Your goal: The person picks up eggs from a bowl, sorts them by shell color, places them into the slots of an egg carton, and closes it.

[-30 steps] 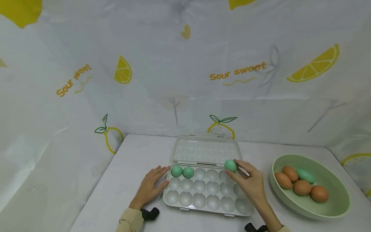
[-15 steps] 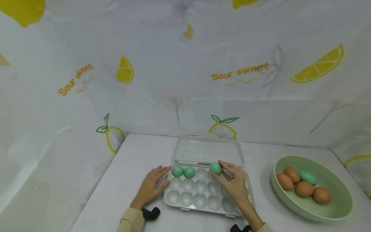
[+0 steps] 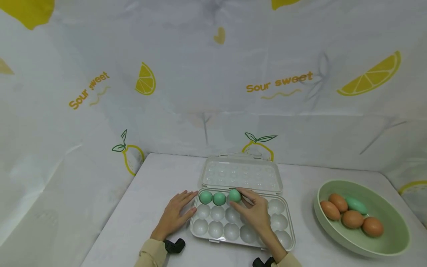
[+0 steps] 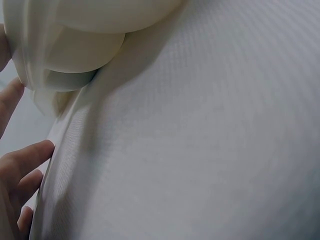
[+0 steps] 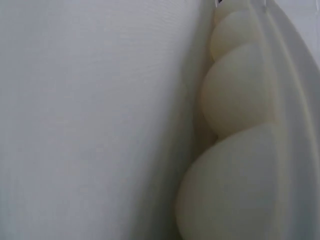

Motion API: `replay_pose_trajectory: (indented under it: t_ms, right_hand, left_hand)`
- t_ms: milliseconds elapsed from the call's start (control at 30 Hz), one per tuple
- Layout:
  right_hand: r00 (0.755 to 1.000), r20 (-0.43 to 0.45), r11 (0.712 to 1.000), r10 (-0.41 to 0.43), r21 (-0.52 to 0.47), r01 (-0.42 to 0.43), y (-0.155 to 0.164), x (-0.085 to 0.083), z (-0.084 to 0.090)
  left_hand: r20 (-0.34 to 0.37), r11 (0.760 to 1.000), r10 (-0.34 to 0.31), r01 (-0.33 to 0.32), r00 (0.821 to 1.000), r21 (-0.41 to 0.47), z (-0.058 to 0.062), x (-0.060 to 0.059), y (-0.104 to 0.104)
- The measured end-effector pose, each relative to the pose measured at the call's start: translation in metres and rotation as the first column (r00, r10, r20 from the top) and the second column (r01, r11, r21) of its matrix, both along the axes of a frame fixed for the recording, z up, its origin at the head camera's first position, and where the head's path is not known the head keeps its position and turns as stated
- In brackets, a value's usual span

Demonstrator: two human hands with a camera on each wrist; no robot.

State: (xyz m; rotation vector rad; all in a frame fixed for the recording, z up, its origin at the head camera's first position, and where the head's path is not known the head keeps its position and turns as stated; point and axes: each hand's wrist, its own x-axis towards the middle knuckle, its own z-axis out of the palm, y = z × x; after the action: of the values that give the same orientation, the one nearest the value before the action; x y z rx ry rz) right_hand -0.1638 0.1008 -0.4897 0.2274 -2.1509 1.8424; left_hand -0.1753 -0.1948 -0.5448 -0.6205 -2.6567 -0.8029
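In the head view a white egg tray with round hollows lies on the table, its clear lid folded back behind it. Two green eggs sit in the back row at the left. My right hand pinches a third green egg between thumb and fingertips, at the third hollow of that row. My left hand lies flat beside the tray, its fingertips touching the left rim. The left wrist view shows fingers by the tray's edge; the right wrist view shows only the tray's underside and cloth.
On the right stands a pale green bowl with several brown eggs and one green egg inside. White cloth covers the table. A lemon-printed curtain hangs behind.
My right hand has carried the green egg leftward along the back row, from the right end to the third hollow. The left hand has stayed at the tray's left rim.
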Motion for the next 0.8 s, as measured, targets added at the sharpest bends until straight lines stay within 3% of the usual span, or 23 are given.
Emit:
replay_pose_trajectory:
  t_ms: [333,800]
  right_hand:
    - [1.000,0.026,0.999,-0.015,0.034,0.014,-0.007,-0.003,-0.008]
    - [0.999,0.023,0.996,-0.028,0.087,0.026,-0.008,-0.007,-0.015]
  left_hand:
    - [0.033,1.000,-0.001,0.001,0.999,-0.001,0.002,0.000,0.001]
    - [0.003,1.000,0.003,-0.003,1.000,-0.022,-0.002,-0.001,-0.001]
